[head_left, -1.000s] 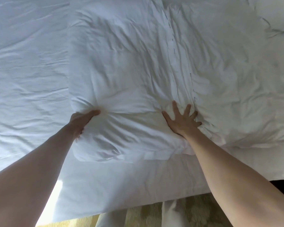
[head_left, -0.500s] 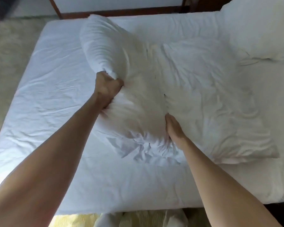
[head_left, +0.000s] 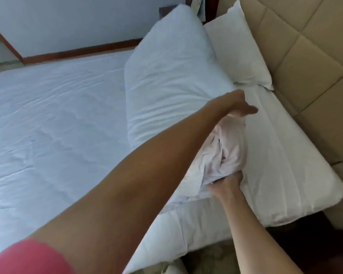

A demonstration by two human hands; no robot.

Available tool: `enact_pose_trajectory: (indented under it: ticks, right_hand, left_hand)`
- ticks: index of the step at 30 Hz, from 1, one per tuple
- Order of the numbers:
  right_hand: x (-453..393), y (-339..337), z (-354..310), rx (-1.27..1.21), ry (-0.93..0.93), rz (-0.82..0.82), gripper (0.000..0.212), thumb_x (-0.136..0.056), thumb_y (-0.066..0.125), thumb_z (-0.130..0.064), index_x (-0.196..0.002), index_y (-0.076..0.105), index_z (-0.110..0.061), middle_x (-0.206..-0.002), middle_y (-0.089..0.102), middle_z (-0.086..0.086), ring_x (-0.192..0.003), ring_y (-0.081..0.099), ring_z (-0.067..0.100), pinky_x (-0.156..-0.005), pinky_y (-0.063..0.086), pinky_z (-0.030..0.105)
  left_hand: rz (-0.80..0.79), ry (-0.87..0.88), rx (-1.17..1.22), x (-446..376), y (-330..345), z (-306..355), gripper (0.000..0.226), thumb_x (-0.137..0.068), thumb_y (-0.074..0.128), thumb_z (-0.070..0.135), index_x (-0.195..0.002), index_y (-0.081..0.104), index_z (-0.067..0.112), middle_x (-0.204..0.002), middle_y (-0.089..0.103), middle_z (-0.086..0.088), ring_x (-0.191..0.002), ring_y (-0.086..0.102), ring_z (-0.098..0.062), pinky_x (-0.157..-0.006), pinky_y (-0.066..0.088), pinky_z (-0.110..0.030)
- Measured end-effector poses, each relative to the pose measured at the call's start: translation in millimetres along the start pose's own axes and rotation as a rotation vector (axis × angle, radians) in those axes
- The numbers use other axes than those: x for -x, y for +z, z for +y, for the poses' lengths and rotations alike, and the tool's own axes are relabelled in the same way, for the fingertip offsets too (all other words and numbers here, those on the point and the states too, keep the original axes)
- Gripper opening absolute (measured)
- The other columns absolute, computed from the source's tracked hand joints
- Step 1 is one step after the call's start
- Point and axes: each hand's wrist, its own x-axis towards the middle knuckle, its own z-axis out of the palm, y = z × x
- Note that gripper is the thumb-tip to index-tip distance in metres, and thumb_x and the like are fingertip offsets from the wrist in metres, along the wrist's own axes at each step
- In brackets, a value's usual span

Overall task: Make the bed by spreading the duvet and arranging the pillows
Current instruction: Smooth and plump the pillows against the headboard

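Near edge: pink sleeve (head_left: 28, 258) on the left arm, lower left corner. Patterned floor (head_left: 212, 256) visible below the mattress edge.

Right hand (head_left: 225, 184): fingers curled up into the bunched open end of the raised pillow (head_left: 166, 80), gripping the gathered pillowcase fabric from below.

Left hand (head_left: 238, 107): at the right side of the same pillow, about mid-length, palm against it, thumb sticking out to the right. Fingers hidden behind the fabric and blurred; cannot tell whether they are curled round it or flat.

Raised pillow: white, long, stood on edge and tilted, running from the hands up toward the far wall; its far end is near the headboard corner.

Second pillow (head_left: 281, 175): lies flat on the mattress just right of the raised one, against the padded beige headboard (head_left: 315, 76).

Third pillow (head_left: 240, 52): further back, leaning on the headboard, partly behind the raised pillow.

Bed sheet (head_left: 57, 119): white, wrinkled, covers the mattress to the left. Duvet not identified in view.

Far: pale wall with wooden skirting (head_left: 77, 53)
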Motion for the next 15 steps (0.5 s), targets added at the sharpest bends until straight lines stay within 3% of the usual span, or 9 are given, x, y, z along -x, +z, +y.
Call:
enact_pose_trajectory:
  ticks: [1, 3, 5, 7, 8, 10, 12, 15]
  right_hand:
    - [-1, -10, -7, -0.059, 0.036, -0.013, 0.054, -0.093, 0.026, -0.054, -0.072, 0.065, -0.023, -0.083, 0.06, 0.01, -0.063, 0.051, 0.023, -0.069, 0.03, 0.027]
    - [-12, -30, -16, -0.156, 0.055, -0.026, 0.065, -0.085, 0.024, -0.073, -0.074, 0.06, -0.02, -0.07, 0.044, 0.009, -0.06, 0.04, 0.021, -0.068, 0.024, 0.029]
    - [-22, -38, -26, -0.17, 0.072, -0.019, 0.087, -0.073, 0.021, -0.09, -0.1, 0.065, -0.02, -0.089, 0.053, 0.013, -0.081, 0.051, 0.03, -0.083, 0.04, 0.039]
    - [-19, -24, -38, -0.09, 0.031, 0.039, 0.1, -0.061, 0.029, -0.098, -0.137, 0.048, -0.037, -0.13, 0.052, 0.007, -0.12, 0.05, 0.038, -0.103, 0.035, 0.062]
    - [-13, -11, -44, -0.043, -0.004, 0.088, 0.106, -0.054, 0.038, -0.099, -0.144, 0.038, -0.044, -0.144, 0.046, 0.002, -0.129, 0.045, 0.037, -0.104, 0.033, 0.065]
    - [-5, 10, -51, 0.116, -0.119, 0.219, 0.112, -0.054, 0.058, -0.089, -0.149, 0.026, -0.041, -0.15, 0.041, 0.0, -0.13, 0.047, 0.03, -0.105, 0.038, 0.058]
    - [-2, 22, -50, 0.304, -0.276, 0.251, 0.11, -0.066, 0.079, -0.062, -0.151, 0.017, -0.03, -0.145, 0.042, 0.003, -0.126, 0.05, 0.024, -0.108, 0.041, 0.045]
    - [-10, 16, -46, 0.479, -0.367, 0.285, 0.105, -0.065, 0.09, -0.024, -0.148, 0.025, -0.022, -0.137, 0.051, 0.006, -0.115, 0.058, 0.022, -0.104, 0.048, 0.039]
  left_hand:
    - [-0.031, -0.016, -0.03, -4, 9, -1, 0.072, -0.098, 0.048, 0.049, -0.153, 0.024, 0.008, -0.159, 0.028, -0.008, -0.143, 0.032, -0.025, -0.111, 0.03, -0.032]
    - [-0.083, -0.109, -0.087, -7, 37, -33, 0.08, -0.095, 0.038, 0.064, -0.156, 0.018, 0.016, -0.163, 0.018, -0.005, -0.148, 0.022, -0.027, -0.118, 0.021, -0.039]
    - [-0.145, -0.19, -0.146, -7, 71, -76, 0.106, -0.071, 0.014, 0.095, -0.156, 0.012, 0.031, -0.165, 0.004, 0.001, -0.151, 0.007, -0.028, -0.118, 0.009, -0.055]
    - [-0.136, -0.265, -0.131, -1, 98, -99, 0.125, -0.045, -0.002, 0.105, -0.153, 0.001, 0.043, -0.163, -0.01, 0.01, -0.151, -0.009, -0.031, -0.112, -0.002, -0.068]
    - [-0.098, -0.315, -0.099, 6, 107, -98, 0.119, -0.05, 0.001, 0.103, -0.153, -0.005, 0.044, -0.162, -0.014, 0.011, -0.149, -0.014, -0.034, -0.108, -0.007, -0.073]
    - [-0.022, -0.383, -0.107, 22, 123, -88, 0.103, -0.069, 0.008, 0.094, -0.153, -0.012, 0.039, -0.162, -0.019, 0.008, -0.146, -0.02, -0.04, -0.102, -0.011, -0.077]
    - [0.019, -0.393, -0.162, 28, 142, -83, 0.093, -0.08, 0.007, 0.085, -0.154, -0.015, 0.033, -0.162, -0.021, 0.004, -0.145, -0.022, -0.043, -0.104, -0.01, -0.076]
    - [-0.033, -0.31, -0.174, 25, 141, -93, 0.078, -0.092, 0.011, 0.072, -0.154, -0.014, 0.032, -0.162, -0.02, 0.007, -0.147, -0.018, -0.04, -0.11, -0.005, -0.071]
